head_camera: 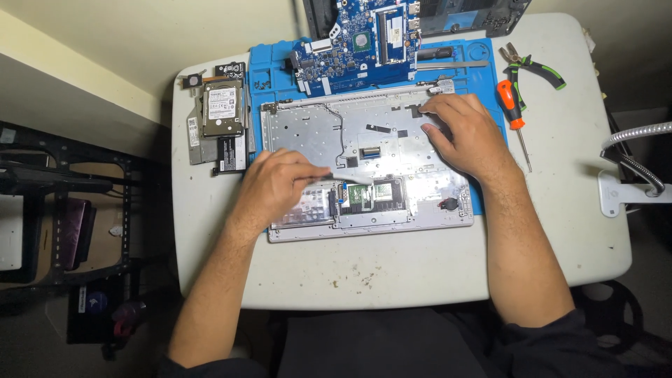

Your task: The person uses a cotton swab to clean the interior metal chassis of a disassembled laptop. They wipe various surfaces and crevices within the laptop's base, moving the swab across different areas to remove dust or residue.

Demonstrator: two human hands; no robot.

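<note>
Laptop shell (364, 140) on mat (483, 77), mid-table (392, 273). Motherboard (357, 42) behind it. Hard drive (222, 110) left of shell. Screwdriver (513, 112) and pliers (533, 66) right. Left hand (276, 185) on shell's front-left, right hand (465, 133) on its back-right.

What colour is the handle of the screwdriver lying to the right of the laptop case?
Orange, with a black band; the head view shows the screwdriver clearly.

blue motherboard (357, 43), hard drive (222, 110), pliers (533, 66), orange screwdriver (511, 103)
</note>
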